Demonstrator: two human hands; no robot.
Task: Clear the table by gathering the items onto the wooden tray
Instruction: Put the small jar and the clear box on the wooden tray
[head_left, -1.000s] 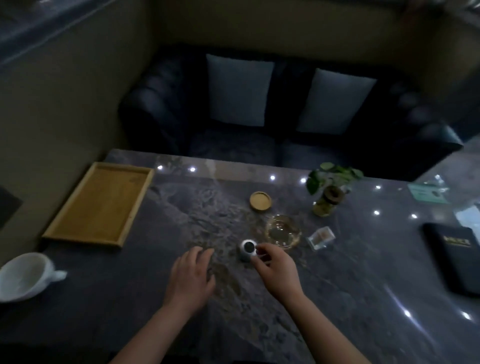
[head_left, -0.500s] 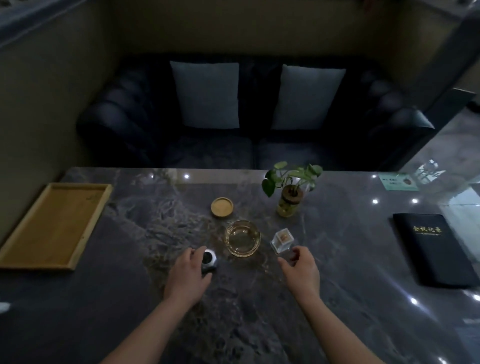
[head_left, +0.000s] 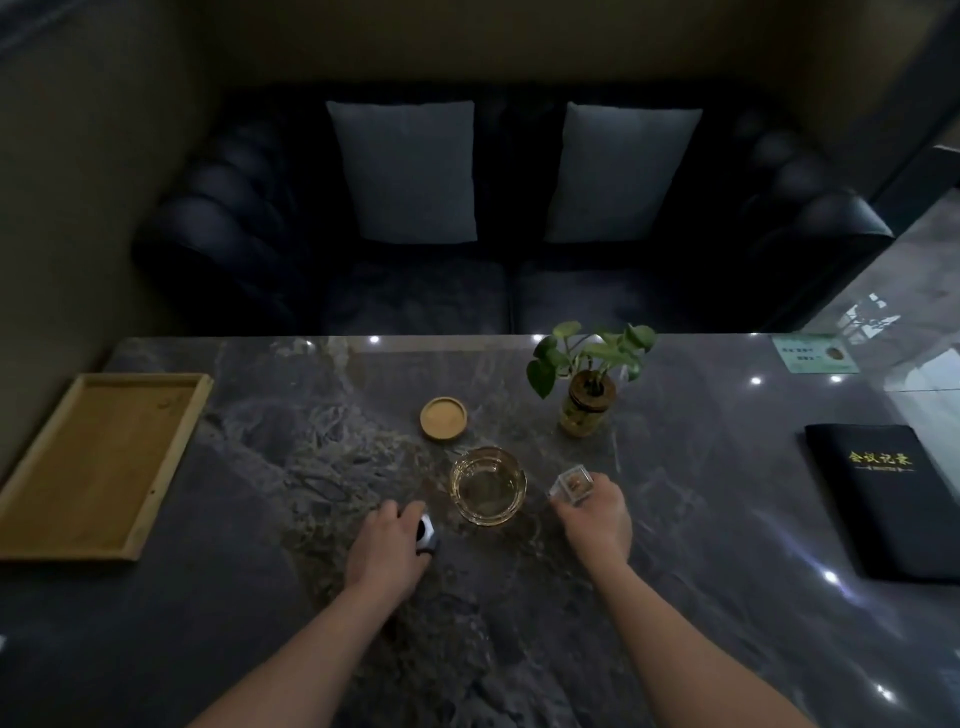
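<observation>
The wooden tray (head_left: 98, 462) lies at the table's left edge with nothing on it. My left hand (head_left: 387, 543) is wrapped around a small silver cup (head_left: 428, 532) standing on the dark marble table (head_left: 260, 597). My right hand (head_left: 597, 514) closes its fingers on a small clear box (head_left: 571, 484). Between my hands sits a round glass ashtray (head_left: 488, 486). A round wooden coaster (head_left: 443, 418) lies just behind the ashtray. A little plant in a glass jar (head_left: 586, 402) stands to the coaster's right.
A black folder with gold lettering (head_left: 891, 499) lies at the right. A green card (head_left: 813, 353) sits at the far right corner. Behind the table stands a dark sofa (head_left: 234, 249) with two grey cushions.
The cup passed from my right hand to my left. My right hand moved right and took hold of the clear box. The view swung right, and the white bowl at left left the frame.
</observation>
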